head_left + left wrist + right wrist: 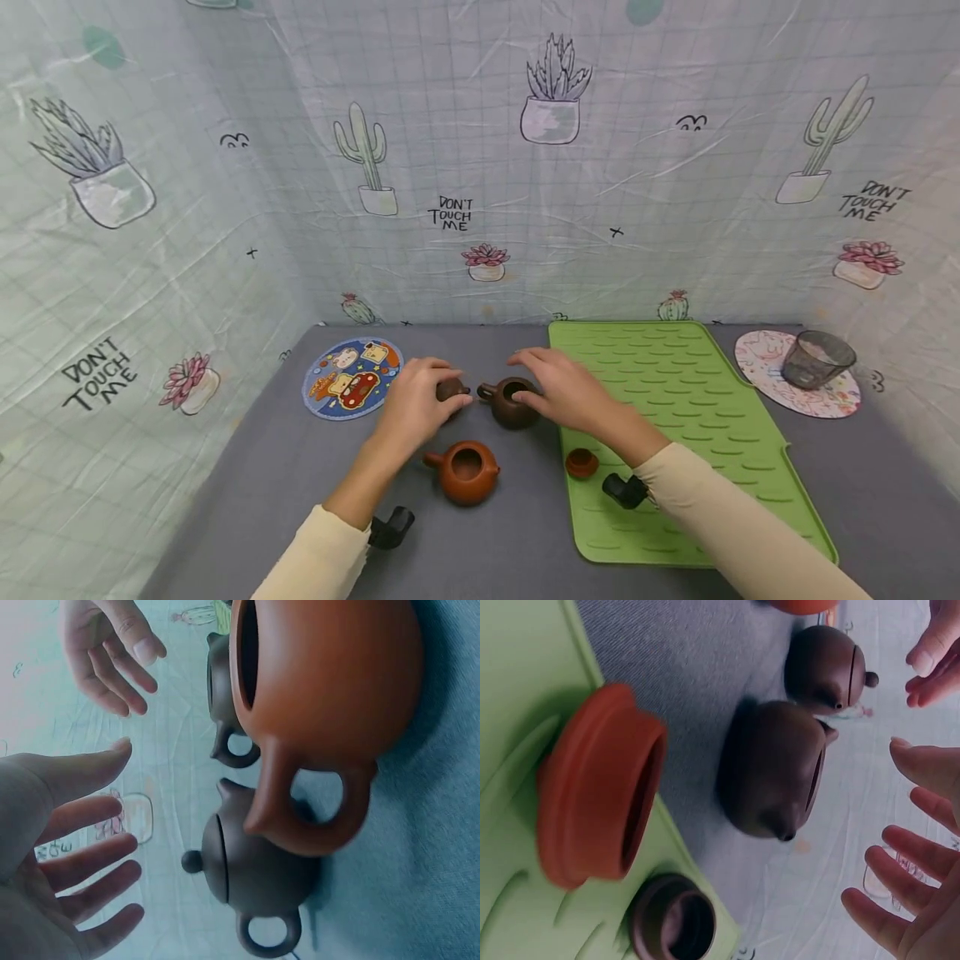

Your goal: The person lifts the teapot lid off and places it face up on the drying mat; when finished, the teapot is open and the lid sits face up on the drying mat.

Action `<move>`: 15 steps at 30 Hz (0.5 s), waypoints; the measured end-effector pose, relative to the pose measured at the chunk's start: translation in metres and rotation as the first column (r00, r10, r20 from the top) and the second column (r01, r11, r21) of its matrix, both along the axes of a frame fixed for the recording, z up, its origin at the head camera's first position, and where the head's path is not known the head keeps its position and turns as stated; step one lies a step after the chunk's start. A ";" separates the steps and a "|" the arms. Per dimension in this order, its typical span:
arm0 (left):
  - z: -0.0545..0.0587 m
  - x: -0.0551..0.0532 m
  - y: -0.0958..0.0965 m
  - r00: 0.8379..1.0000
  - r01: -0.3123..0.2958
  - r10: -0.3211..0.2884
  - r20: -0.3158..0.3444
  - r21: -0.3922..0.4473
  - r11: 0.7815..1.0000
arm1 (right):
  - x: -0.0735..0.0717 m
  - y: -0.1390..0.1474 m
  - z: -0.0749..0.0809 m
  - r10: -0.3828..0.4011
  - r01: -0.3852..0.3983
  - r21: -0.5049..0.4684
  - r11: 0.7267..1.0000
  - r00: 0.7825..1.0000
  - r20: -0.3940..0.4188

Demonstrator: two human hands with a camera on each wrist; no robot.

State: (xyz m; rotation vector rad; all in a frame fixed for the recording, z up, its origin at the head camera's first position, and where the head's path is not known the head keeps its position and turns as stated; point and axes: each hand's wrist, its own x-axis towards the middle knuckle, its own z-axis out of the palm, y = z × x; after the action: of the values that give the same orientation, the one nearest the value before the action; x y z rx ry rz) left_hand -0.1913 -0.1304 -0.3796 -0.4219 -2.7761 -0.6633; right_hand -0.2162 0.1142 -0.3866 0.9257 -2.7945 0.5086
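My left hand (420, 396) hovers over a small dark brown teapot with its lid on (259, 859), fingers spread and apart from it in the left wrist view. My right hand (558, 387) is held above a second dark brown teapot (510, 407), which has an open top; its fingers are loosely bent and hold nothing. Nearer to me stands an orange-brown teapot (467, 473), also without a lid. An orange-brown lid (600, 787) lies hollow side up on the green mat. Beside it is a dark brown lid (673, 918), hidden in the head view by my right arm.
The ribbed green mat (652, 350) covers the right half of the grey table (517, 550). A round blue cartoon placemat (322, 392) lies at the far left. At the far right a smoky glass cup (817, 360) stands on a pink-patterned round mat (757, 346). Printed curtains enclose the table.
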 end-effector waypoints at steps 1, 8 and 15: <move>0.000 0.000 -0.002 1.000 -0.005 0.005 -0.004 0.005 1.000 | 0.000 -0.002 0.001 0.003 -0.003 0.000 1.000 1.000 0.004; 0.001 0.001 -0.016 0.998 -0.054 0.054 0.012 0.011 0.998 | -0.001 -0.016 0.003 0.029 -0.029 0.015 0.999 0.999 0.020; 0.003 -0.002 -0.028 0.996 -0.094 0.094 0.001 0.004 0.996 | -0.005 -0.029 0.007 0.058 -0.058 0.004 0.998 0.998 0.000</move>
State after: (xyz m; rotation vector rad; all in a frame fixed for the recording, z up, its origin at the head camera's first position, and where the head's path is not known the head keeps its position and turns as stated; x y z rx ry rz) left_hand -0.1935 -0.1588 -0.3771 -0.2876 -2.7748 -0.6465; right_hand -0.2208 0.0849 -0.3801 1.0104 -2.7764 0.5115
